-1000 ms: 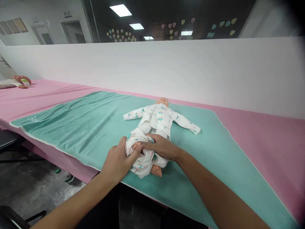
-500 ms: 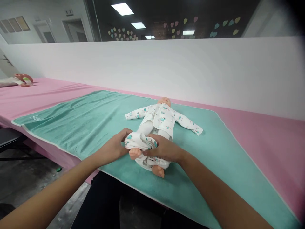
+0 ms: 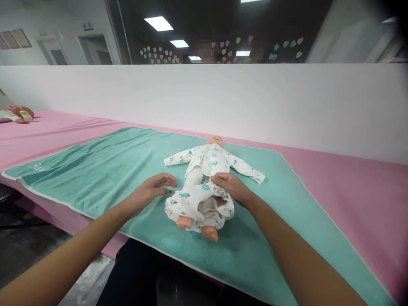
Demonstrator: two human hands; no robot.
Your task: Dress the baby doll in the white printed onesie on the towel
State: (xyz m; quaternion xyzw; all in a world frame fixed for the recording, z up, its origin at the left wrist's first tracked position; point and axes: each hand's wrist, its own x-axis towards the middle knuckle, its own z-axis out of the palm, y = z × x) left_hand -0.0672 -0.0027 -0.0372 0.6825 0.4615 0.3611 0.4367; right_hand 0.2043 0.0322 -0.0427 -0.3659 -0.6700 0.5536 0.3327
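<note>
A baby doll [image 3: 216,140] lies on its back, feet toward me, arms spread. It wears a white printed shirt [image 3: 213,159]. White printed trousers [image 3: 188,199] are bunched around its lower legs, and both bare feet [image 3: 209,233] poke out below the cloth. My right hand [image 3: 234,187] pinches the upper edge of the trousers on the right side. To the left of the doll's legs, my left hand [image 3: 153,189] is held with fingers apart, clear of the cloth and holding nothing.
The doll rests on a green towel [image 3: 105,170] spread over a pink-covered table [image 3: 344,170]. A white wall [image 3: 197,97] with a window above it runs along the back. Another doll [image 3: 21,114] lies at the far left. A dark chair [image 3: 9,199] stands at the left.
My left hand has let go of the trousers and moved left. My right hand has moved up with the waist edge, and the trousers lie more spread over the lower legs.
</note>
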